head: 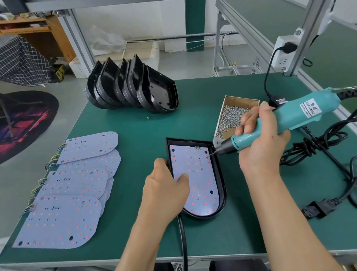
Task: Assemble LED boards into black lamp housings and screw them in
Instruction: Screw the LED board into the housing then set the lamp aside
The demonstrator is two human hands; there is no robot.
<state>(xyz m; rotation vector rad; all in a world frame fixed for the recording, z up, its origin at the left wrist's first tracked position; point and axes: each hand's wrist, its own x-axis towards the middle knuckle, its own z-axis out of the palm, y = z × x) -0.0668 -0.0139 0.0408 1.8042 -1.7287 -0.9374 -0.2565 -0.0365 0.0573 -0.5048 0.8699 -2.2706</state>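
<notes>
a fanned stack of loose led boards (68, 188) lies at the left of the green bench mat (140, 121), thin pale sheets dotted with red and amber diodes, coloured wire tails at their left ends; they look light, stiff and easily scratched, best lifted by the bare edges. behind them, glossy black lamp housings (132, 87) stand nested on edge, hard moulded shells that would likely slide on one another. at centre, the left hand (168, 192) curls round the left wall of a black housing (220, 175) lying flat near the front edge, thumb pressing the seated led board (198, 177) down. the right hand (260, 141) grips a teal electric screwdriver (282, 119), its bit at a screw (211, 154) on the board's upper right edge. just behind the tool sits a cardboard box of small screws (231, 116), slippery, fiddly stock. a coiled black power cord (332, 162) trails off to the right.
</notes>
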